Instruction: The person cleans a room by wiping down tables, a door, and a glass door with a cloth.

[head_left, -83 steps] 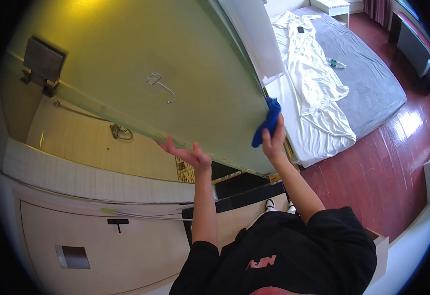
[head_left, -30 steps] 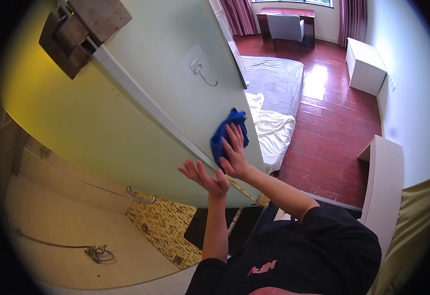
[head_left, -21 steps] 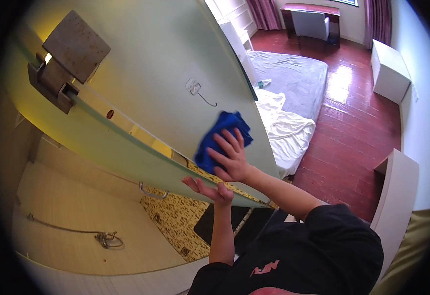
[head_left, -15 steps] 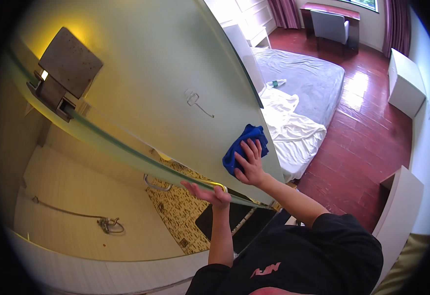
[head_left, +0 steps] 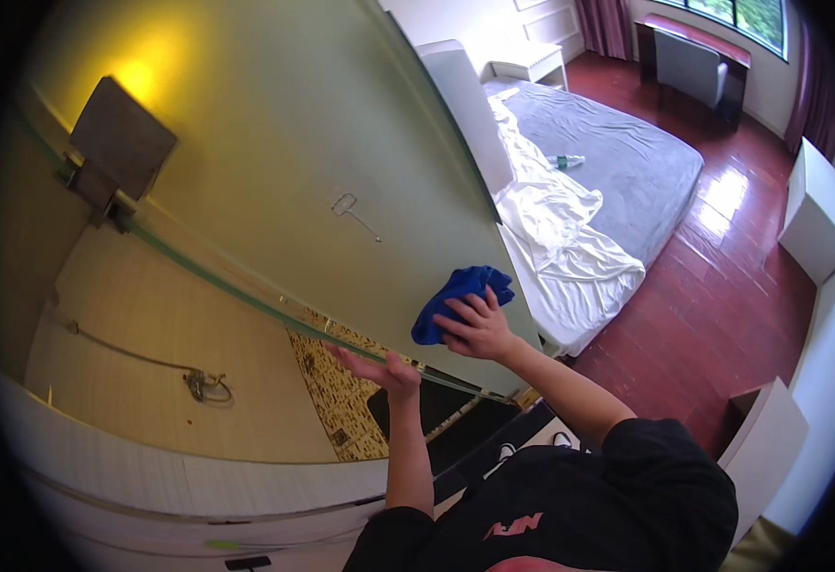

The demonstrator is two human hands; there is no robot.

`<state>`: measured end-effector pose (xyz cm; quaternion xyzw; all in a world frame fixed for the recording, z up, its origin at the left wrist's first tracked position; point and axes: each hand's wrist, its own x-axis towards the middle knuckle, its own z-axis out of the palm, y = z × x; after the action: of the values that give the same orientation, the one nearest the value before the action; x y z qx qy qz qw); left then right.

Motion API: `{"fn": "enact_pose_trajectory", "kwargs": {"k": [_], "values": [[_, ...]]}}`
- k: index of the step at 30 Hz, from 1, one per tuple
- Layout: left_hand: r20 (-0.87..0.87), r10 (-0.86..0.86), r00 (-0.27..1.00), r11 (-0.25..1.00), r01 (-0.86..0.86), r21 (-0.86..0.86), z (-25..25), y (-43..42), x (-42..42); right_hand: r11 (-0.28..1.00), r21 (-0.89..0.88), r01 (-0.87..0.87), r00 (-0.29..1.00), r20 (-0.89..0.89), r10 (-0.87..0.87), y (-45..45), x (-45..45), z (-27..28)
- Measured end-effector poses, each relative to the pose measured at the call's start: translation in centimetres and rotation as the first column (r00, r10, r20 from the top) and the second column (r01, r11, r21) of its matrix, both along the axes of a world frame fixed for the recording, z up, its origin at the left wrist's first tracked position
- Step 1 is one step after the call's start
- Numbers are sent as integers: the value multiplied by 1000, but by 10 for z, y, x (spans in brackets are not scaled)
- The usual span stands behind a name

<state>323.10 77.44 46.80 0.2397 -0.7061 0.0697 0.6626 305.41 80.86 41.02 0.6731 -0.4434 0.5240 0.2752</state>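
Observation:
A blue cloth (head_left: 455, 297) lies against a large frosted glass panel (head_left: 274, 153). My right hand (head_left: 479, 326) presses on the cloth with its fingers spread over it. Lower and to the left, my left hand (head_left: 379, 370) is at the edge of a glass door (head_left: 217, 278), palm turned up, fingers apart. A clear hook (head_left: 346, 205) is stuck on the panel above the cloth. At the upper left, a metal hinge (head_left: 122, 143) joins the glass.
Beyond the panel is a bed (head_left: 627, 172) with a white sheet (head_left: 570, 229) and a bottle (head_left: 566, 162). Shower fittings (head_left: 207, 385) hang on the wall at lower left. On the right stand a white cabinet (head_left: 815, 214) and a low shelf unit (head_left: 765, 443).
The view has swung, showing more of the bed and window. My right hand has moved the blue cloth over the panel from its right edge. The gap between the glass panels looks narrower than a moment ago.

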Motion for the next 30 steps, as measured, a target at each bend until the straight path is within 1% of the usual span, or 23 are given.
{"fn": "enact_pose_trajectory", "kwargs": {"k": [2,3,4,5,6,8,9,10,11,12,13,14,16,18,19,20,21,22,23,24,26,28,30], "values": [[30,148,988,989,-149,20,-3,2,-1,1000,6,-5,1000,-25,5,-2,-2,5],[26,165,986,986,-166,21,-3,2,-1,1000,8,6,996,91,-7,-3,0,24],[15,130,991,992,-130,5,-1,0,-3,1000,10,19,979,202,-21,-5,2,44],[2,93,996,996,-93,-13,0,-1,-4,1000,-2,8,963,269,-7,-6,6,69],[-7,106,994,994,-106,-13,1,0,-4,1000,-3,-5,965,261,6,-7,15,84],[41,83,996,997,-83,4,3,4,-1,997,-39,62,923,383,-42,-12,34,102],[33,95,995,995,-95,0,0,1,0,997,-51,53,911,411,-27,-13,43,97],[-11,-3,1000,1000,3,7,-6,-3,1,998,-55,40,916,401,-14,-10,51,87],[-57,-100,993,995,100,9,-12,-5,1,999,-43,3,981,194,5,-5,58,72],[-68,-86,994,996,87,13,-15,-2,1,999,-21,-29,999,-20,29,-2,64,59],[-99,-110,989,992,115,51,-18,0,0,1000,11,-28,997,-73,29,-1,63,46],[-132,-137,982,986,148,80,-19,-1,0,999,9,-37,996,-85,38,-1,61,51],[-159,-132,978,985,148,91,-30,-4,4,999,-40,-8,989,-149,2,-5,56,62],[-117,-167,979,957,190,220,-46,-7,9,997,-48,-62,993,-101,57,-5,58,99],[-139,-254,957,948,274,159,-29,-3,1,995,-75,-64,996,-64,59,-6,61,125],[-148,-261,954,943,285,173,-23,0,-1,994,-95,-62,998,-24,60,-7,64,141],[-131,-212,968,960,232,159,-19,3,0,996,-78,-52,998,-25,50,-9,67,142],[-111,-166,980,974,180,136,-14,4,2,992,-124,-39,999,-15,37,-12,70,143],[-49,-160,986,985,163,64,-6,3,5,984,-177,-22,1000,-4,22,-15,72,145],[-50,-177,983,982,180,62,-9,0,10,984,-179,-6,1000,-6,5,-16,74,138],[5,-175,985,982,174,75,-18,-2,19,993,-116,34,997,79,-25,-12,71,99],[-7,-215,977,976,215,39,-17,-4,22,997,-37,73,988,141,-67,-7,69,34],[57,-214,975,976,212,40,-16,-5,29,993,56,108,975,190,-117,-1,66,-34]]}}
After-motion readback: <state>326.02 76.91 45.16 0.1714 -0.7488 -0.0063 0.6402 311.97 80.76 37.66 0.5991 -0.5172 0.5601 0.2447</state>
